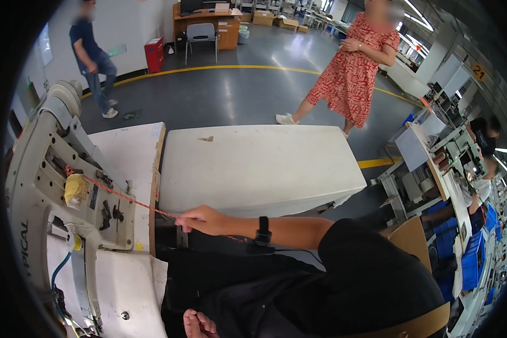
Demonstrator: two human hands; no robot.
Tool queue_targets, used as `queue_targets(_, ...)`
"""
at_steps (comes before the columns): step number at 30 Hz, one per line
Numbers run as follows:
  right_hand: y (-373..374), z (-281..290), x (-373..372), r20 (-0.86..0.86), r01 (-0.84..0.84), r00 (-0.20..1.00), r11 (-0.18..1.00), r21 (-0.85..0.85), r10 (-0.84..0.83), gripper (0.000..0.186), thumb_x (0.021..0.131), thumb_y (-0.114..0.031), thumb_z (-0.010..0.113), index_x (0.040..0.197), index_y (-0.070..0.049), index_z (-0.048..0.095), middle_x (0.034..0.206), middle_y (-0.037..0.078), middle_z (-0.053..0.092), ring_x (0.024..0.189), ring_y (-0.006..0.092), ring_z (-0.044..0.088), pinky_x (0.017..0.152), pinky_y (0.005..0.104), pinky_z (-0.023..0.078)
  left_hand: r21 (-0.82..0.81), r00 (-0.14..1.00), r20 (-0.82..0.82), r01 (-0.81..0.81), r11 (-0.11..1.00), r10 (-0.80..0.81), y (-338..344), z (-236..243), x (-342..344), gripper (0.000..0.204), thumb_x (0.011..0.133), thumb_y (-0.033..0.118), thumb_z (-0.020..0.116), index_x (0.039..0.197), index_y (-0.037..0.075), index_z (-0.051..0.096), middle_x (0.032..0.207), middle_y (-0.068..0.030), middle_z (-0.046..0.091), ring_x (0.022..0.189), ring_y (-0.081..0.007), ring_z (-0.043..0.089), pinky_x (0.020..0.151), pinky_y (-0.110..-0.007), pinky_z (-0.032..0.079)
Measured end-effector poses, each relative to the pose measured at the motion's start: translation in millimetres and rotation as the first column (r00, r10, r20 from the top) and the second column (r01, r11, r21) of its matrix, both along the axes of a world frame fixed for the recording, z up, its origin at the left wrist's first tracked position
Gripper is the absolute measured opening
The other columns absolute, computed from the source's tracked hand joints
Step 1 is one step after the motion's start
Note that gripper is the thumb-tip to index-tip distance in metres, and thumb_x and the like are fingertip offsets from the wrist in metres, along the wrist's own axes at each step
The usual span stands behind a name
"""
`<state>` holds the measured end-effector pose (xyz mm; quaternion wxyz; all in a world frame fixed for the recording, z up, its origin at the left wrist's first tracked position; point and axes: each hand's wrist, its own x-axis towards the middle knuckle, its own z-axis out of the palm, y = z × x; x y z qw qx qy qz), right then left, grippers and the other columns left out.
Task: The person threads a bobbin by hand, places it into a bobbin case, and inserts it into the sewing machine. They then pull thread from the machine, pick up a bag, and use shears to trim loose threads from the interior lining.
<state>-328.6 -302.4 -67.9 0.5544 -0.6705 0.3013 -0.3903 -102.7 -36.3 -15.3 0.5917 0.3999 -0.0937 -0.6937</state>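
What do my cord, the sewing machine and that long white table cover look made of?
Orange cord: likely twisted textile, matte, given its speckled strands. Sewing machine: probably painted metal, smooth off-white, with bolt holes. Table cover: dull fabric or plastic, hard to tell; its edge hangs loose.

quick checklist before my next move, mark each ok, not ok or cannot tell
1. Right hand closed on red cord: ok, fingers pinch it.
2. Cord free of slack between machine and right hand: ok, it looks straight.
3. Left hand wholly in view: not ok, the lower edge cuts it off.
4. Left hand holding nothing: cannot tell, too little shows.
5. Black band on right forearm: ok, it wraps around.
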Motion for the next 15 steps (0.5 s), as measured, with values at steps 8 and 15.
queue_targets(8,31.2,-57.5,-27.3,-0.091,-0.017,0.995,0.988,0.156,0.031,0.029,0.103,-0.022,0.054,0.123,-0.003,0.065,0.104,0.009,0.072,0.095,0.0154,0.068,0.085,0.0305,0.055,0.062,0.991,0.114,-0.074,0.995,0.067,3.8,3.0,-4.8,0.014,0.103,0.013,0.051,0.109,0.002,0.056,0.069,-0.0007,0.048,0.053,-0.0070,0.041,0.047,-0.022,0.033)
queue_targets(15,10.4,-29.4,9.3,-0.246,-0.009,0.969,0.999,0.047,0.020,0.022,0.101,-0.012,0.055,0.100,0.005,0.069,0.088,0.008,0.071,0.085,0.0146,0.066,0.084,0.0288,0.051,-0.096,0.991,-0.065,-0.123,0.988,0.117,27.6,-21.3,5.4,0.015,0.105,0.017,0.050,0.109,0.006,0.059,0.084,-0.0014,0.057,0.063,-0.0071,0.044,0.055,-0.022,0.037)
